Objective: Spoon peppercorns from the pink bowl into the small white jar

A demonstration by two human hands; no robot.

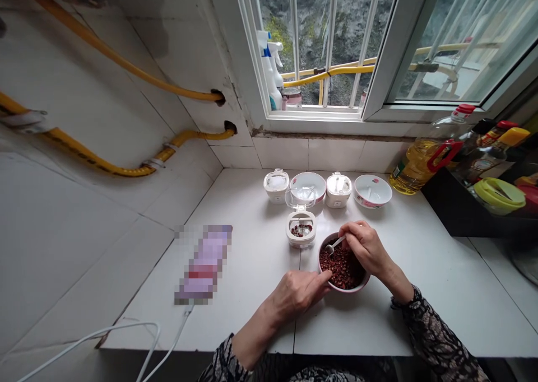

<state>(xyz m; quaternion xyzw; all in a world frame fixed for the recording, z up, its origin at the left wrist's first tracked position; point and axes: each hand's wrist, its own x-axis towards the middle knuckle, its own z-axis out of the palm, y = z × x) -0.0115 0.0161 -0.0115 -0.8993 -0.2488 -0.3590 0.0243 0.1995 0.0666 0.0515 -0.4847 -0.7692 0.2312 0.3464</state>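
Right hand (366,248): fingers pinching together on the handle of a small white spoon (329,250), with the spoon's head sitting to the left of them and slightly nearer the person, just over or touching the dark red peppercorn-like pieces (345,269). The spoon's long axis is slanting from the fingers down-left into the far-left part of the bowl (356,289); how deep the tip is dipping, cannot tell. Left hand (295,293): fingers clamping on the bowl's near-left rim, on the opposite side from the right wrist. So the right hand is holding the spoon outright, while the left is lying nearer-left of the spoon's head, not touching it. Going outward, the open container (301,243) is standing on the table (252,315) just beyond and left of the bowl, apart from it, its clear lid (300,198) tilting up at the far side and similar pieces lying inside. From the right fingers it is lying almost straight left; from the left hand, straight ahead. The spoon's head is pointing roughly toward that side but angling nearer than the container's mouth. Farther back, two lidded containers (276,194) and two more bowls (373,201) are lining the wall side.
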